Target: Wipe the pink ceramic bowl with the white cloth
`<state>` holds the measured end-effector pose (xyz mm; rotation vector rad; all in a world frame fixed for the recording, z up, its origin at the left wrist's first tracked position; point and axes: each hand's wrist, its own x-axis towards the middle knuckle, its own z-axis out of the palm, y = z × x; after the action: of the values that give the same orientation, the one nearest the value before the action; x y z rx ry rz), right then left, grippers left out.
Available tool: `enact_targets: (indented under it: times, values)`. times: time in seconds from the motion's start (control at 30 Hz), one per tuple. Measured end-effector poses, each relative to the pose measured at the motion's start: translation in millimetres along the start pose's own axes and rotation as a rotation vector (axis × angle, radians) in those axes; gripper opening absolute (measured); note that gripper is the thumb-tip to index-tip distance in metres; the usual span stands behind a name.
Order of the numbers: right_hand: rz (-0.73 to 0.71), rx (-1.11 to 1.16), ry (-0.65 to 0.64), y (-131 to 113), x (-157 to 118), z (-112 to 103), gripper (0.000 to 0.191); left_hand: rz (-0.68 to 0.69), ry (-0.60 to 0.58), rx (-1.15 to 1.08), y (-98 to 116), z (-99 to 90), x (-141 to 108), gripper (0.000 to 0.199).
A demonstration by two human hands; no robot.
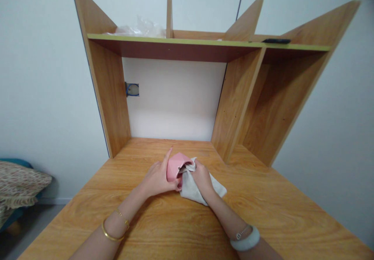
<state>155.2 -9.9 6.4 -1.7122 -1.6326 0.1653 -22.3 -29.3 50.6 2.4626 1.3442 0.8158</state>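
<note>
A pink, faceted, hollow object [177, 162] lies tilted above the middle of the wooden desk, its opening turned to the right. My left hand [159, 176] grips it from the left, thumb at the lower rim and index finger stretched out upward. My right hand [202, 176] is closed on a light grey cloth [194, 192], with part of the cloth tucked into the object's opening. The rest of the cloth hangs below and to the right of the hand. The fingertips of my right hand are hidden by the cloth.
A wooden shelf unit [233, 104] stands at the back of the desk [163, 221]. Its upper shelf holds a clear plastic bag [140, 28] and a flat black object [276, 41]. A wall socket box [133, 90] is behind. Patterned fabric [23, 180] drapes over something blue at far left.
</note>
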Motion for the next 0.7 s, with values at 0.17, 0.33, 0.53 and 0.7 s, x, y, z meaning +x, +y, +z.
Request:
enact_targets:
  times: [0.17,0.33,0.53,0.7]
  values:
    - [0.004,-0.044,-0.045,-0.5,-1.7,0.9,0.006,0.009,-0.028,0.032,-2.3,-0.2,0.6,0.097]
    - [0.008,0.033,-0.035,4.8,-2.4,7.3,0.017,0.036,-0.021,-0.014,-4.1,0.7,0.1,0.095]
    - [-0.018,0.318,0.032,13.2,-0.9,12.2,0.019,-0.004,0.02,-0.224,-11.8,8.2,1.9,0.094]
    - [0.006,0.538,0.137,12.9,2.8,11.2,0.016,0.059,0.031,-0.505,-22.3,21.1,7.2,0.103]
